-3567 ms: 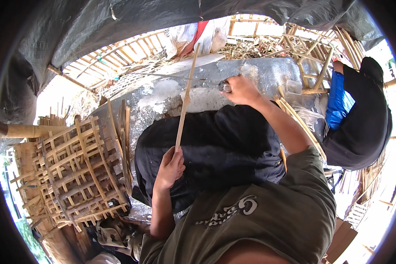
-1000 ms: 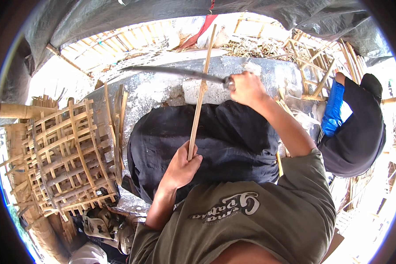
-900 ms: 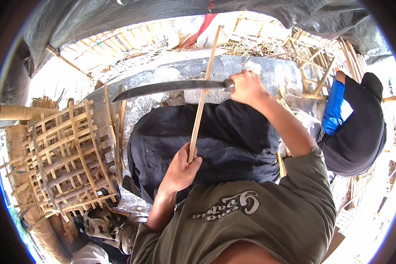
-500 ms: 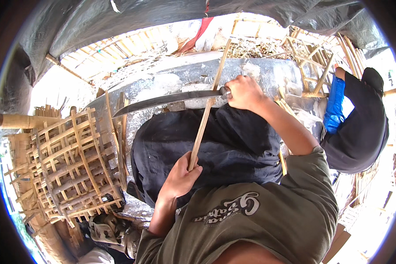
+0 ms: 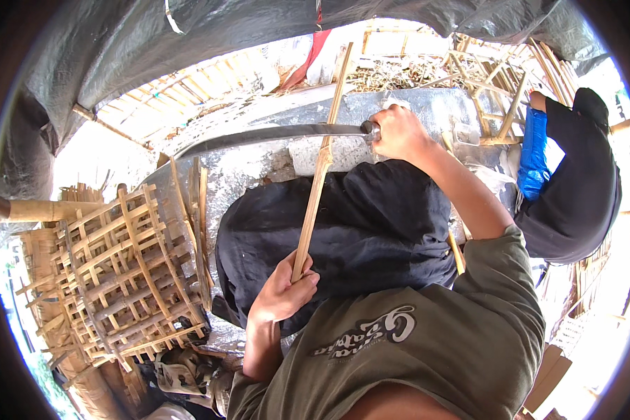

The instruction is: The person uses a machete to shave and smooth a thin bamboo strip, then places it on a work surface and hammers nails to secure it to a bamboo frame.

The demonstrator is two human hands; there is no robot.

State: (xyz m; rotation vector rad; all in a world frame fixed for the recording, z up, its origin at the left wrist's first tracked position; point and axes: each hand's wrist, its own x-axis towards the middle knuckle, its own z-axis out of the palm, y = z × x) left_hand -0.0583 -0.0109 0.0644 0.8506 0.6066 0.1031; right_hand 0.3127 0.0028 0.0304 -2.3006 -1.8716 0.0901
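Note:
My left hand (image 5: 284, 290) is closed round the near end of a long bamboo strip (image 5: 311, 210), which slants up and away across my lap. In my right hand (image 5: 401, 133) is the handle of a long machete (image 5: 259, 136), its dark blade pointing left. The blade crosses the strip above a knot, close to the handle; whether it presses into the bamboo I cannot tell. Dark trousers (image 5: 287, 210) cover my folded legs beneath the strip.
A woven bamboo lattice (image 5: 119, 273) stands at the left beside loose bamboo slats (image 5: 201, 231). Another person in dark clothing (image 5: 574, 182), with a blue sleeve (image 5: 534, 154), sits at the right. Bamboo scraps (image 5: 399, 75) lie at the back, and a dark tarp (image 5: 224, 28) hangs overhead.
My right hand and the machete have moved slightly farther along the strip, and the blade is more level. The strip's far end has shifted left and away. Both grips are kept.

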